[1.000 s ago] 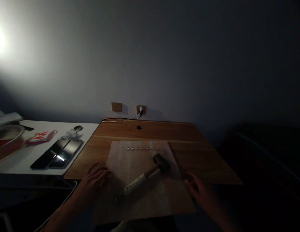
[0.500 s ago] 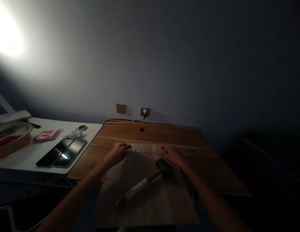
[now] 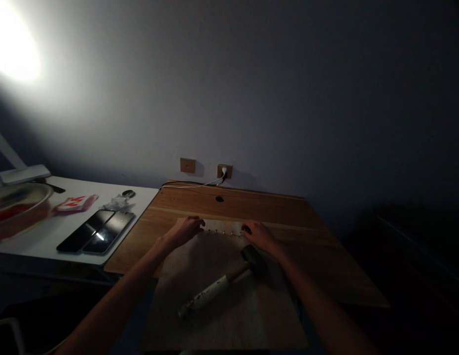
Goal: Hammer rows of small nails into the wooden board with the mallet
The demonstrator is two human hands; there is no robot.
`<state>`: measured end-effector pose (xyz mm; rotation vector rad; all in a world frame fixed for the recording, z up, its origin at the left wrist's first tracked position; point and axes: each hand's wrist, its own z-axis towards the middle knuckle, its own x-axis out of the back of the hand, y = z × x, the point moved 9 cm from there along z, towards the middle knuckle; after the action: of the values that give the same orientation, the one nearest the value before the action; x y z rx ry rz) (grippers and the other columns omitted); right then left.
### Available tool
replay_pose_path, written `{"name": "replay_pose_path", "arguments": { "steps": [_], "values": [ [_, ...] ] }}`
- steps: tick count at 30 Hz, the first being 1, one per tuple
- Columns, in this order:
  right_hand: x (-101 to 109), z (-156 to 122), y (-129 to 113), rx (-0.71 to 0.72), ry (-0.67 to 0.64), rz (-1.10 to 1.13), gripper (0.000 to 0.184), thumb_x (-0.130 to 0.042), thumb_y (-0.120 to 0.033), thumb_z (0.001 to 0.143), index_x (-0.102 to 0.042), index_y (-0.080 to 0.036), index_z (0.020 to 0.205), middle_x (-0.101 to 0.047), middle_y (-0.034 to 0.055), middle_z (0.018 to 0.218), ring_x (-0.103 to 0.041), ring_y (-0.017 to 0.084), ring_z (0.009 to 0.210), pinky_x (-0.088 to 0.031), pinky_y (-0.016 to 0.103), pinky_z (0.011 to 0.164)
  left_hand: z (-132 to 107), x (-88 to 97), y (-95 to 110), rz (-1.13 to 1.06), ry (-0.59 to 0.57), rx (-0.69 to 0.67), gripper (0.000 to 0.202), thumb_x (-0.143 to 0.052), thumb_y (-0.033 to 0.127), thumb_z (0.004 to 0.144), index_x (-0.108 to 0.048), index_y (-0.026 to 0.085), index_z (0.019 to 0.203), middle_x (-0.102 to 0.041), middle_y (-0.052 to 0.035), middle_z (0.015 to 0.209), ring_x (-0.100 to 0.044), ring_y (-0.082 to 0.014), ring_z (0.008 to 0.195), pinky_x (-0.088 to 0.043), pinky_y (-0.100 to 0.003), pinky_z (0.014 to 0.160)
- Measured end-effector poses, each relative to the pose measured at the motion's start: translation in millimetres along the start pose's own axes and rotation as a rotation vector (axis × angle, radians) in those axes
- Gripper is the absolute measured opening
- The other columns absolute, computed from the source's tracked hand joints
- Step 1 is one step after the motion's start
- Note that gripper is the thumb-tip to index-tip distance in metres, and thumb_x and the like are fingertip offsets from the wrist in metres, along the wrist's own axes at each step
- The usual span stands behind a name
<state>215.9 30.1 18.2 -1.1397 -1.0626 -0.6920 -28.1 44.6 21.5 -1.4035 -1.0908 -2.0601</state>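
One mallet [image 3: 215, 288], one board [image 3: 244, 318], two phones [image 3: 109, 232]

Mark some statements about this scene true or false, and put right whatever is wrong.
1. The left hand and right hand are near opposite ends of a row of small metal pieces. True.
2. The mallet lies on the board. True.
3. The right hand grips the mallet. False: neither hand holds it.
4. Two dark-screened devices lie side by side. True.
5. The devices rest on the wooden desk. False: they rest on the white table.
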Motion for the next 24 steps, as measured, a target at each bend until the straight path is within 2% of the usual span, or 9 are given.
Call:
{"name": "replay_pose_path", "arguments": {
  "steps": [6, 10, 14, 19, 21, 23, 24],
  "values": [
    [-6, 6, -9, 0.023, -0.065, 0.051, 0.019, -0.061, -0.009, 0.09, -0.076, -0.019, 0.096, -0.08, 0.0094, 0.104, -0.072, 0.022, 0.098, -0.049, 0.03, 0.089, 0, -10.2, 4, 0.054, -0.078, -0.024, 0.019, -0.064, 0.016, 0.094, -0.078, 0.019, 0.107, -0.076, -0.0088, 0.103, -0.072, -0.0203, 0.089, -0.05, -0.025, 0.077],
    [-8, 8, -9, 0.009, -0.071, 0.077, 0.014, -0.064, -0.01, 0.088, -0.074, -0.018, 0.092, -0.079, 0.0104, 0.102, -0.071, 0.024, 0.099, -0.048, 0.031, 0.09, 3, -12.0, 8, 0.12, -0.106, -0.013, 0.019, -0.06, 0.011, 0.093, -0.078, 0.017, 0.094, -0.074, -0.0082, 0.094, -0.07, -0.0194, 0.083, -0.047, -0.025, 0.071],
    [-10, 10, -6, -0.009, -0.045, 0.134, 0.013, -0.065, -0.007, 0.085, -0.071, -0.018, 0.086, -0.076, 0.0108, 0.098, -0.068, 0.024, 0.098, -0.046, 0.033, 0.09, 7, -12.1, 11, 0.135, -0.11, -0.002, 0.017, -0.06, 0.015, 0.094, -0.075, 0.017, 0.085, -0.073, -0.008, 0.09, -0.068, -0.0195, 0.08, -0.046, -0.025, 0.07],
    [-4, 14, -2, -0.043, 0.071, 0.34, 0.015, -0.065, -0.006, 0.075, -0.065, -0.021, 0.075, -0.071, 0.0048, 0.086, -0.064, 0.022, 0.089, -0.046, 0.034, 0.089, 9, -10.4, 9, 0.108, -0.085, 0.06, 0.012, -0.065, 0.02, 0.092, -0.075, 0.018, 0.085, -0.072, -0.0068, 0.09, -0.068, -0.02, 0.08, -0.048, -0.026, 0.071],
    [2, 16, 3, -0.069, 0.147, 0.481, 0.009, -0.065, -0.013, 0.073, -0.065, -0.022, 0.076, -0.069, 0.003, 0.081, -0.064, 0.021, 0.082, -0.049, 0.034, 0.083, 8, -11.2, 6, 0.095, -0.066, 0.07, 0.011, -0.067, 0.021, 0.091, -0.074, 0.018, 0.084, -0.072, -0.0063, 0.089, -0.067, -0.0194, 0.08, -0.047, -0.026, 0.071],
    [10, 16, 12, -0.105, 0.227, 0.645, 0.002, -0.062, -0.025, 0.078, -0.063, -0.023, 0.078, -0.066, 0.0019, 0.076, -0.064, 0.02, 0.074, -0.051, 0.033, 0.073, 8, -12.9, 1, 0.08, -0.042, 0.081, 0.011, -0.068, 0.022, 0.091, -0.072, 0.018, 0.083, -0.071, -0.0055, 0.088, -0.066, -0.0185, 0.079, -0.046, -0.025, 0.07],
    [14, 15, 16, -0.123, 0.265, 0.728, 0.008, -0.058, -0.031, 0.081, -0.06, -0.024, 0.079, -0.064, 0.0016, 0.073, -0.063, 0.02, 0.07, -0.052, 0.032, 0.067, 8, -13.9, -1, 0.069, -0.028, 0.084, 0.011, -0.068, 0.023, 0.091, -0.072, 0.018, 0.083, -0.071, -0.0051, 0.088, -0.066, -0.018, 0.079, -0.046, -0.025, 0.07]
  ]
}}
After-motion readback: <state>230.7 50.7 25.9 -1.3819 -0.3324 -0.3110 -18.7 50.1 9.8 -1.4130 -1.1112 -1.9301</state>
